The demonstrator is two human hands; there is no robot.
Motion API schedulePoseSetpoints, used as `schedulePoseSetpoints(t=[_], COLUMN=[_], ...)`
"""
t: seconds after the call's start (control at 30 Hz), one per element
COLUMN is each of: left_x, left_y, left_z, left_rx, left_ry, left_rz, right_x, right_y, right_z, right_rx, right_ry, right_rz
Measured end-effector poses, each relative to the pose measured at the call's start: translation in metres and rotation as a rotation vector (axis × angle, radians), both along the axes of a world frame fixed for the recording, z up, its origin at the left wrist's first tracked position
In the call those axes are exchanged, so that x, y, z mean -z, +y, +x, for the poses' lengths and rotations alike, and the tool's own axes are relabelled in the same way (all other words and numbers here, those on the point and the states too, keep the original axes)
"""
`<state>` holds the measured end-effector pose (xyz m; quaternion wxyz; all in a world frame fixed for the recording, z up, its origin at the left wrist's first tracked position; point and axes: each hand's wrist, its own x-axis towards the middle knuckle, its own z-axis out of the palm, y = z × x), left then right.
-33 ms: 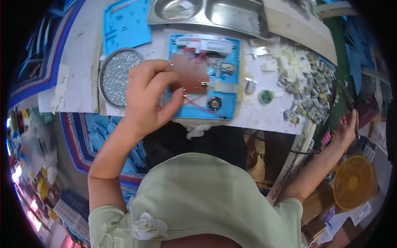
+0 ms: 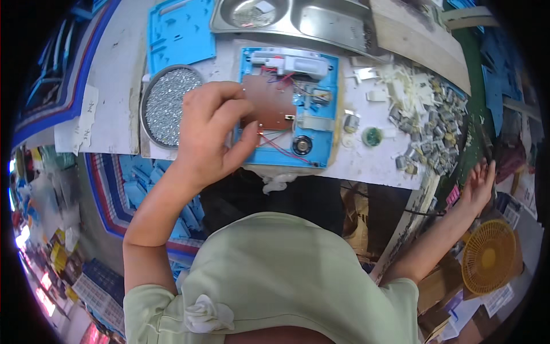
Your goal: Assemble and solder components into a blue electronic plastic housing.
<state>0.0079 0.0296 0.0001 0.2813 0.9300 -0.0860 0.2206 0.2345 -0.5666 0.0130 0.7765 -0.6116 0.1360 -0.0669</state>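
In the middle of the bench lies an open blue plastic casing (image 2: 327,146), holding a brown circuit board (image 2: 268,100), a grey-white plastic housing, thin coloured wires and a round black speaker (image 2: 302,145). My left hand (image 2: 213,129) rests over the board's left edge, fingers curled and thumb brought toward them. Whatever sits between those fingertips is hidden. Far to the right, my right hand (image 2: 478,184) reaches past the bench edge with fingers stretched out, beside a slim dark tool (image 2: 487,140). Whether it touches that tool is unclear.
A round tub of small silvery screws (image 2: 172,106) stands left of the casing, below a blue panel (image 2: 180,37). Steel tray (image 2: 329,23) behind; piled small metal parts (image 2: 427,137) and a green round piece (image 2: 372,136) to the right. A yellow basket (image 2: 488,255) sits lower right.
The bench and its things sit slightly farther right in the picture. Both hands keep nearly the same pose and place.
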Motion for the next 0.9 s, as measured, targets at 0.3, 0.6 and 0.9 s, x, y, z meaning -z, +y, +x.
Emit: schedulePoseSetpoints(t=[0.3, 0.6, 0.9], left_x=[0.001, 0.007, 0.01], left_y=[-0.016, -0.013, -0.021], left_z=[0.02, 0.021, 0.055], left_rx=[0.285, 0.232, 0.145], left_ry=[0.105, -0.015, -0.077], left_rz=[0.177, 0.066, 0.157], right_x=[0.013, 0.002, -0.014], right_y=[0.301, 0.376, 0.386], right_z=[-0.134, -0.095, -0.087], right_rx=[-0.664, -0.74, -0.857], right_ry=[-0.454, -0.398, -0.491], right_rz=[-0.772, -1.12, -1.469])
